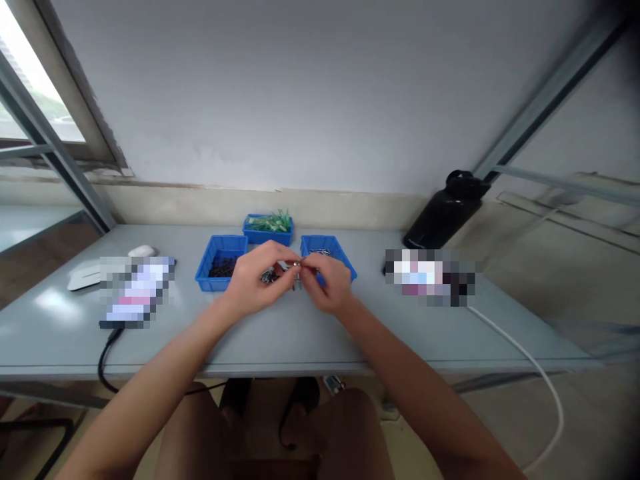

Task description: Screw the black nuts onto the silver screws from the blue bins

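Over the middle of the table, my left hand (pixel 255 277) and my right hand (pixel 327 280) meet fingertip to fingertip. Both are closed in a pinch on a small shiny metal piece (pixel 297 265), whose exact kind is too small to make out. Behind and below the fingers, a cluster of dark and silvery small metal parts (pixel 270 275) shows in part. Left of my left hand stands a blue bin (pixel 210 285) with small dark brown pieces (pixel 221 269). Another blue bin (pixel 346 259), partly covered by my right hand, contains thin silvery parts (pixel 320 253).
At the back, a smaller blue bin (pixel 267 237) has green and clear strips (pixel 274 221). A blurred-out phone (pixel 140 290) with a black cable lies left, near a white case (pixel 142 251). To the right are a black bottle (pixel 443 213) and another blurred device (pixel 425 277) with a white cable (pixel 530 357).
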A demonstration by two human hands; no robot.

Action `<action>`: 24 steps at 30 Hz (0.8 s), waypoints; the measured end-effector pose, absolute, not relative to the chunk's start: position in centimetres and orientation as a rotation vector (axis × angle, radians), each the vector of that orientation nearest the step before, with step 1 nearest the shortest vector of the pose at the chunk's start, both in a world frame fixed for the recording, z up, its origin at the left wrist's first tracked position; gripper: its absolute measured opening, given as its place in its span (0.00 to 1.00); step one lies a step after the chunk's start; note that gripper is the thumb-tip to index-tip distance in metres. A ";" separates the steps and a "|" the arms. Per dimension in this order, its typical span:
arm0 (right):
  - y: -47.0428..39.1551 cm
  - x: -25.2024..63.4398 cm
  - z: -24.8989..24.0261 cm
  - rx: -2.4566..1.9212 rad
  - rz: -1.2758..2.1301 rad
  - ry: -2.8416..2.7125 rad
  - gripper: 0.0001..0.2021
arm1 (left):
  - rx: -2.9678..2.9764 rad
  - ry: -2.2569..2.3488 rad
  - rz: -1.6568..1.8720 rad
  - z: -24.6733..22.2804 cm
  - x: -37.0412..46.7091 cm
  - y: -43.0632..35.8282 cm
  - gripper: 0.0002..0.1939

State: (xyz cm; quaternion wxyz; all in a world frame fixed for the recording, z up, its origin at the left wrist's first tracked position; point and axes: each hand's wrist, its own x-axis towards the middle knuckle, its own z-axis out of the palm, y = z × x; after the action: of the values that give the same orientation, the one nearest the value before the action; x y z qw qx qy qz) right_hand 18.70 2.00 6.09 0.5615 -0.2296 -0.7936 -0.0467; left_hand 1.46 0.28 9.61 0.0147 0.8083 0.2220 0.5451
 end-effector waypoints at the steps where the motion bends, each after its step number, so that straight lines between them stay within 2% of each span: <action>1: 2.1 18.7 6.0 -0.571 -0.078 -1.833 0.08 | 2.486 0.746 1.671 9.6 1.4 0.3 0.09; 5: 2.5 19.0 6.0 -0.605 0.031 -1.767 0.11 | 2.421 0.882 1.592 9.6 1.2 0.7 0.08; 13: 3.0 19.3 6.8 -0.629 -0.123 -1.789 0.10 | 2.469 0.839 1.665 9.6 1.1 1.1 0.07; 24: 2.8 19.4 7.0 -0.667 -0.115 -1.787 0.08 | 2.512 0.842 1.730 9.5 0.9 1.5 0.07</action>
State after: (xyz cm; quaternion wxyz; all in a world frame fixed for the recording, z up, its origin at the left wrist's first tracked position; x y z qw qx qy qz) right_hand 19.36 2.77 7.05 0.5772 -0.2851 -0.7637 -0.0489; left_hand 0.91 1.50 9.50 -0.0114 0.7938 0.2661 0.5467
